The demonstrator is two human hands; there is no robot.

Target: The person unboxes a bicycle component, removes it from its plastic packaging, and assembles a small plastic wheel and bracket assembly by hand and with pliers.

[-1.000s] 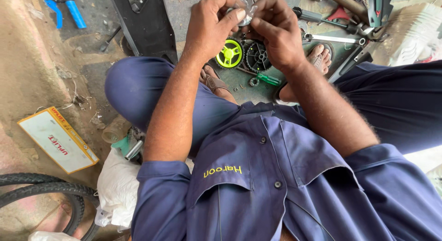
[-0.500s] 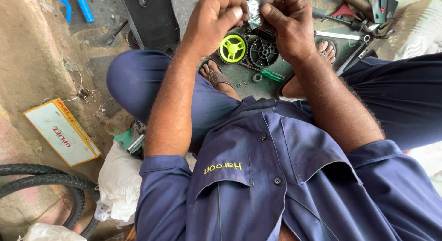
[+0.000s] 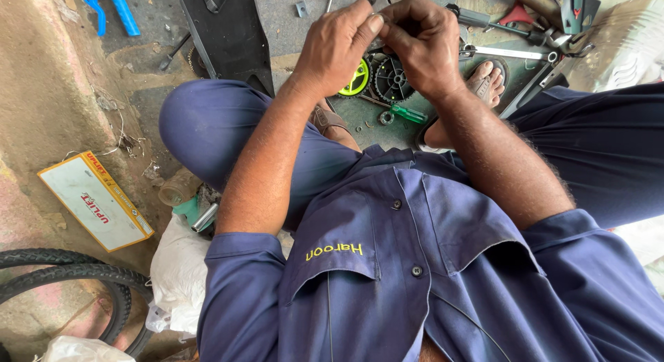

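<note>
Right now both hands are up together over the workshop floor (image 3: 290, 16), fingertips meeting. The left hand (image 3: 337, 47) is curled, thumb and forefinger pinched on something tiny; the right hand (image 3: 423, 45) is clenched the same way against it. What the small part is, I cannot tell: the fingers hide it. Directly beneath the hands lie a lime-green toothed wheel (image 3: 357, 80) and a black gear (image 3: 392, 78), touching each other, with a green-handled screwdriver (image 3: 408, 114) just beside them and a small ring (image 3: 386, 118) near that. My read: the fiddly fitting is mid-way, gears not yet picked up. Spanners (image 3: 512, 52) wait toward the floor's far right; blue-handled pliers (image 3: 111, 5) sit at the far left.
</note>
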